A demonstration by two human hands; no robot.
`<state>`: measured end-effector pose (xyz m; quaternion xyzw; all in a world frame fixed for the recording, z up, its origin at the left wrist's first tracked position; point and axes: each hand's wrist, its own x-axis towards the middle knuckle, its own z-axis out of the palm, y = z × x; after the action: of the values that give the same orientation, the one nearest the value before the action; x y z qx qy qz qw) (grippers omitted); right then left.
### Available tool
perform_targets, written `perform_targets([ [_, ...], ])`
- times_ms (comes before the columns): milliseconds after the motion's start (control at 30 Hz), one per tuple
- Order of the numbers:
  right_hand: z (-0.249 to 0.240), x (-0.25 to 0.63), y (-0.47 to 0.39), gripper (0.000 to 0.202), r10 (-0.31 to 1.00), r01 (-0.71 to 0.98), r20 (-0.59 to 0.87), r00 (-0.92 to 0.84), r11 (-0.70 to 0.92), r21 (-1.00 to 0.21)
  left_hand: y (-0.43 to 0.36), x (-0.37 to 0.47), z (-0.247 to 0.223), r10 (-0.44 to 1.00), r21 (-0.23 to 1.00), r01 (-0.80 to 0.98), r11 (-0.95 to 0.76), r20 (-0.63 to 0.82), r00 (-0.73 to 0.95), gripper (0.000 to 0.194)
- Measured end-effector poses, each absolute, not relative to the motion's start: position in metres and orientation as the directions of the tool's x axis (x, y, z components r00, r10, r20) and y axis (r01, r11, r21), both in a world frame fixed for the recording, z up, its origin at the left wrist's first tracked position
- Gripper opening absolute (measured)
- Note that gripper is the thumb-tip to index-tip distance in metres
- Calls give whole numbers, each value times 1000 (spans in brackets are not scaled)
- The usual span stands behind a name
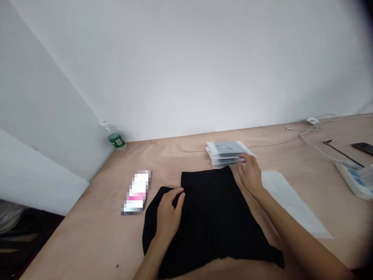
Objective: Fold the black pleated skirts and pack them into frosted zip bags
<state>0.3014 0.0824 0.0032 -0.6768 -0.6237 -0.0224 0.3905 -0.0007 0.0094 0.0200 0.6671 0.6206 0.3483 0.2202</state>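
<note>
A black garment [210, 217] lies spread on the wooden table in front of me, its straight upper edge turned toward the wall and its left part folded or bunched. My left hand [170, 214] rests on that left part, thumb and fingers apart and lightly curved. Beyond the garment's top right corner is a stack of clear plastic packages [229, 149] with dark contents. My right hand [250, 173] is at the stack's front right corner, fingertips touching it, thumb apart from the fingers. Beside my right forearm lies a flat whitish plastic bag [288, 198], partly covered by the arm.
Left of the garment lies a phone [136, 192] with a blurred, lit screen. A water bottle [116, 139] with a green label stands in the back left corner. To the right are white cables [309, 142], a white device [355, 179] and a dark phone [363, 147].
</note>
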Motion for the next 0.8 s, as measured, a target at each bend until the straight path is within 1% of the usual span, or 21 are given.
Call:
perform_targets([
  [100, -7, 294, 72, 30, 855, 825, 445, 268, 34, -564, 46, 0, 20, 987, 727, 684, -59, 144, -68, 29],
  [233, -21, 289, 75, 30, 913, 763, 295, 281, -27, -646, 87, 5, 15, 995, 716, 698, 31, 42, -88, 30],
  [367, -26, 291, 85, 26, 945, 679, 171, 279, -68, -731, 104, 8, 13, 994, 732, 673, 107, -67, -85, 30],
  [467, -24, 296, 84, 28, 957, 583, 90, 276, -93, -807, 105, 6, 14, 990, 770, 624, 136, -117, -73, 30],
  [567, -21, 299, 76, 25, 959, 463, 35, 282, -104, -880, 97, 2, 15, 991, 837, 536, 112, -131, -2, 31],
  [667, -19, 296, 70, 27, 949, 370, 27, 313, -96, -924, 86, -1, 18, 991, 898, 436, 59, -107, 86, 25],
  [733, -19, 291, 72, 36, 938, 339, 40, 344, -85, -937, 79, -1, 19, 989, 924, 383, 21, -74, 126, 19],
  [800, -21, 287, 78, 45, 927, 318, 50, 373, -77, -945, 76, -2, 20, 988, 938, 347, -11, -43, 147, 16],
])
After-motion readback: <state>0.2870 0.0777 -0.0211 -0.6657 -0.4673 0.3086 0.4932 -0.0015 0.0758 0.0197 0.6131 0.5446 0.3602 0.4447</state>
